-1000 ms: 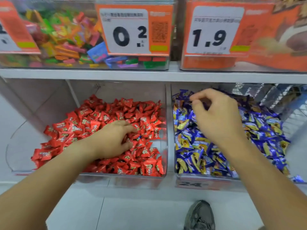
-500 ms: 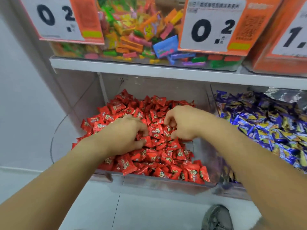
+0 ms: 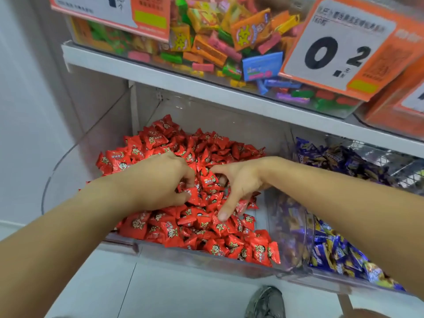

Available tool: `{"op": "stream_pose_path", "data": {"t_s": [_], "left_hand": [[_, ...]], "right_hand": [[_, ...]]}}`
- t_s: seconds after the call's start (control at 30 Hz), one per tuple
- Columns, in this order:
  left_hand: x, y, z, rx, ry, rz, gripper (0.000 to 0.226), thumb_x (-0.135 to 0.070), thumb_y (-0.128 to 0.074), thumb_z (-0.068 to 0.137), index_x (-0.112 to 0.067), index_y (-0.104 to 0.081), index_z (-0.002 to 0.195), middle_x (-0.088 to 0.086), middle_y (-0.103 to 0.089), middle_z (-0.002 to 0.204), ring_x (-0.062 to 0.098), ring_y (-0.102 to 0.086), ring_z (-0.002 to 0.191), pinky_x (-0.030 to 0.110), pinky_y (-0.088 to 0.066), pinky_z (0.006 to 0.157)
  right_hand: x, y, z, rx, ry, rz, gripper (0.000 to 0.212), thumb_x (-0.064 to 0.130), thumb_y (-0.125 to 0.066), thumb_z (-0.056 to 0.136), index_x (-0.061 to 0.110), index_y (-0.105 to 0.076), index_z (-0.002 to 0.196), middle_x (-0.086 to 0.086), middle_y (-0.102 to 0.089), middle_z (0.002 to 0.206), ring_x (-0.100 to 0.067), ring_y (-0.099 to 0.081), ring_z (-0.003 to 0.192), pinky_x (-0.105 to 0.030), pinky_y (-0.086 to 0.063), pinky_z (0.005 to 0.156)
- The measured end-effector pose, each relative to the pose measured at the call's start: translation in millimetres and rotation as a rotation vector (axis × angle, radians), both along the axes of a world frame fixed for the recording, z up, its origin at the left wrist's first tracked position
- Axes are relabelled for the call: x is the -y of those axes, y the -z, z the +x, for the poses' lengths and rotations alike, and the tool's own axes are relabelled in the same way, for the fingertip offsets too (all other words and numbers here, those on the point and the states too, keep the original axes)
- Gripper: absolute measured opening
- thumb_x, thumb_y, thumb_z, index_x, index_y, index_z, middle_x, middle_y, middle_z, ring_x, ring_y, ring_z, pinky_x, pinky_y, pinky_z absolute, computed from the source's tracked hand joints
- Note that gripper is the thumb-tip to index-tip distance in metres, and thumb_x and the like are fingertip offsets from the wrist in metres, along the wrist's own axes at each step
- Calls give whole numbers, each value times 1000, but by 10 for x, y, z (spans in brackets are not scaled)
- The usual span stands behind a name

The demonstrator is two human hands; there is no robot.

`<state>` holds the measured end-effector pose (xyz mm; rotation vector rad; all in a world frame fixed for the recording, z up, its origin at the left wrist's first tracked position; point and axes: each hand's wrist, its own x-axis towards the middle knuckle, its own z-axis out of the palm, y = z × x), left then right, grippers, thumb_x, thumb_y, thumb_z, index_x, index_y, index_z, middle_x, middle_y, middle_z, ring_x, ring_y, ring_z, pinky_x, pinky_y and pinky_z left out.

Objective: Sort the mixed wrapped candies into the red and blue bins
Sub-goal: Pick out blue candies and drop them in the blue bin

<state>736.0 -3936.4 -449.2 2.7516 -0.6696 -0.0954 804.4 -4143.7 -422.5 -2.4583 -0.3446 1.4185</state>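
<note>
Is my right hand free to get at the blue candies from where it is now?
Probably yes: the right hand is in the red bin, and the blue candies lie uncovered just beyond the clear divider.

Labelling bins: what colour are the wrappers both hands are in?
Red, with a small round printed logo. Head view shows it best.

Left hand [image 3: 158,180] fingertips buried in candies [image 3: 195,226]; price tag [image 3: 110,10] cut off.

A shop — clear bulk bins [image 3: 206,255] of wrapped candy on a shelf [image 3: 206,88], with orange price tags [image 3: 344,49].
</note>
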Motion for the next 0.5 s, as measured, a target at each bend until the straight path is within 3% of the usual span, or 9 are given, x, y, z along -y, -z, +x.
{"op": "stream_pose_path", "data": {"t_s": [0.13,0.23,0.33,0.4,0.5], "left_hand": [[9,-14,5,-7,-18,-31,16,-41,-70,83,-35,-65,98,-13,-61,101,10,-49,104,32,-43,96],[-16,-32,1,-16,-37,-51,18,-41,-72,82,-34,-65,98,-12,-63,101,9,-50,103,33,-45,94],[-63,-88,-9,-35,-52,-71,18,-40,-75,80,-34,-67,94,-15,-63,98,6,-52,99,33,-47,91],[-91,-143,-26,-43,-63,-83,18,-41,-77,78,-35,-68,93,-16,-64,95,3,-55,94,31,-48,88],[-121,-223,-48,-56,-88,-108,24,-42,-80,76,-36,-69,97,-17,-66,99,2,-59,90,28,-48,86]], "right_hand": [[-136,40,-101,94,38,35,128,16,-95,63,26,-11,159,-2,-27,162,-27,-41,141,-44,-47,106],[-190,56,-149,115,54,71,115,9,-91,68,22,-21,158,-1,-38,155,-24,-51,130,-38,-56,90],[-190,51,-210,138,33,54,118,15,-90,70,27,-14,159,0,-37,155,-21,-54,124,-36,-56,94],[-224,70,-268,134,103,96,118,19,-91,70,29,-14,159,1,-36,156,-18,-58,116,-32,-59,83],[-325,180,-329,313,60,40,116,32,-92,65,27,-22,156,-1,-47,147,-23,-61,114,-35,-59,84]]}}
